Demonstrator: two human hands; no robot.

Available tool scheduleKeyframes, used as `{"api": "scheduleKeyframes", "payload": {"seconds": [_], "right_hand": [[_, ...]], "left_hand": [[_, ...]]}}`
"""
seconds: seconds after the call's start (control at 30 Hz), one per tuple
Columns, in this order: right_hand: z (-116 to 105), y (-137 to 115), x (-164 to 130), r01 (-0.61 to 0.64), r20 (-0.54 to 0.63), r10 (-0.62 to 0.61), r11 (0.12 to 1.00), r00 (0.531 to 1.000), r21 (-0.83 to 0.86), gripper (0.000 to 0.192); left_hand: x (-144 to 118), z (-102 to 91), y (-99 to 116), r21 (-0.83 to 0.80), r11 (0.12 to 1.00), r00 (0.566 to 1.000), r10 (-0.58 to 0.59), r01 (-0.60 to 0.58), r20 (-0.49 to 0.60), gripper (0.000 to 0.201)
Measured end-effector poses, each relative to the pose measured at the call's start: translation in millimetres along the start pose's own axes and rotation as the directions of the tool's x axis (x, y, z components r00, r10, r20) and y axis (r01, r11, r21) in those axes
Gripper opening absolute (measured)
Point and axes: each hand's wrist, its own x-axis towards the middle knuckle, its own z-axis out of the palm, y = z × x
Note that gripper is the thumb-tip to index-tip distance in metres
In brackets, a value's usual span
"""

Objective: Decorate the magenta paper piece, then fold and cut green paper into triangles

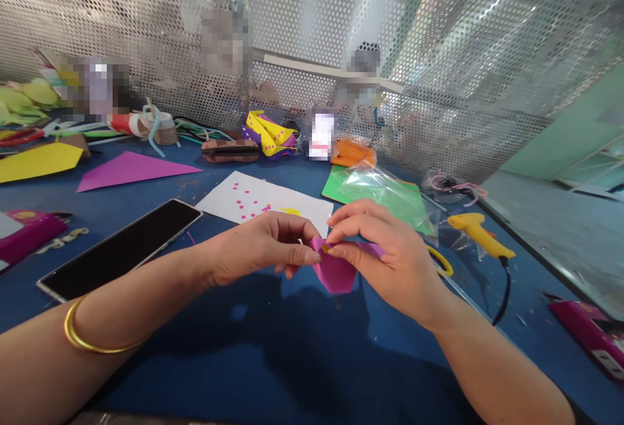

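Magenta paper piece (335, 270), small and partly folded, is pinched between both hands just above the blue table (273, 360); left hand (258, 249) has thumb and fingers shut on its left corner, right hand (385, 253) pinches the top edge w/ thumb and forefinger, so both grips are clamped on the same piece; it looks held up off the surface so the fingertips can work a crease, w/ the lower flap hanging free. A gold bangle (82, 337) sits on the left forearm. Supplies lie within reach but apart from the hands: white sheet (253, 201) w/ pink squares just behind, phone (121, 246) to the left, green sheet under a clear bag (385, 194) behind the right hand, yellow glue gun (480, 233) to the right, its cord trailing toward the table edge; purple triangle (131, 168) and yellow sheet (39, 162) further back-left, by the perforated metal wall (439, 54).
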Motion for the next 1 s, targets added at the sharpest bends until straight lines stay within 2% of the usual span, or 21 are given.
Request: {"api": "scheduleKeyframes", "payload": {"seconds": [0.1,0.23,0.67,0.8,0.9,1.0], "right_hand": [[0.7,0.7,-0.3,0.092,-0.009,-0.093,0.991,0.996,-0.099,0.003],[1.5,1.4,-0.7,0.146,-0.001,-0.147,0.978,0.989,-0.148,0.002],[6.5,1.9,-1.7,0.102,-0.066,-0.113,0.983,0.991,-0.155,0.007],[6.4,-0.2,-0.7,0.094,-0.073,-0.103,0.989,0.992,-0.114,0.003],[4.1,-1.3,-0.8,-0.015,-0.093,0.010,0.999,0.996,-0.047,0.008],[-1.4,-0.1,-0.7,-0.245,-0.028,0.245,0.969,0.969,-0.010,0.008]], "left_hand": [[0.1,0.1,0.4,0.009,1.000,1.000,0.005,-0.005,-0.007,0.017],[-0.3,-0.1,-0.3,0.037,0.999,1.000,0.011,-0.011,-0.014,0.017],[-0.6,0.0,-2.8,0.063,0.996,0.997,0.065,-0.063,-0.031,0.017],[-0.7,0.0,-1.9,0.058,0.996,0.997,0.075,-0.074,-0.026,0.017],[-0.9,0.7,0.2,0.067,0.996,0.997,0.060,-0.057,-0.042,0.016],[-1.2,1.1,2.0,0.073,0.997,0.998,0.039,-0.035,-0.050,0.016]]}}
